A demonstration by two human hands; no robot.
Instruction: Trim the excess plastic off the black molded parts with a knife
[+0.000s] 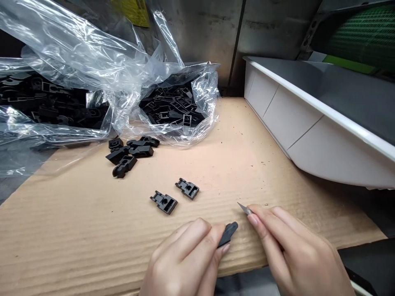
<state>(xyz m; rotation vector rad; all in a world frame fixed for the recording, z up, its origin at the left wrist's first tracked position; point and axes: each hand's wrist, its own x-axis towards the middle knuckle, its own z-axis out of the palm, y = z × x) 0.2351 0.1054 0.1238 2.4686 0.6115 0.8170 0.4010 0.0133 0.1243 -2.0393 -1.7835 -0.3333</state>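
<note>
My left hand (pixel 188 259) is closed on a black plastic part (pixel 227 234), whose rounded end sticks out past the fingertips. Facing it from the right, my right hand (pixel 296 246) pinches a craft knife (pixel 244 208); only the pointed blade shows, its handle hidden in the fingers. The blade tip is apart from the part. On the cardboard ahead of my left hand lie two flat black plastic pieces (pixel 165 202) with slots and a round hole. Farther back is a small pile of black plastic parts (pixel 129 154).
Clear plastic bags (pixel 197 137) full of black parts stand at the back left. A white tray (pixel 308 119) with a dark inside runs along the right. Cardboard (pixel 92 238) covers the work surface, with small dark shavings on it. A metal wall (pixel 203 33) rises behind.
</note>
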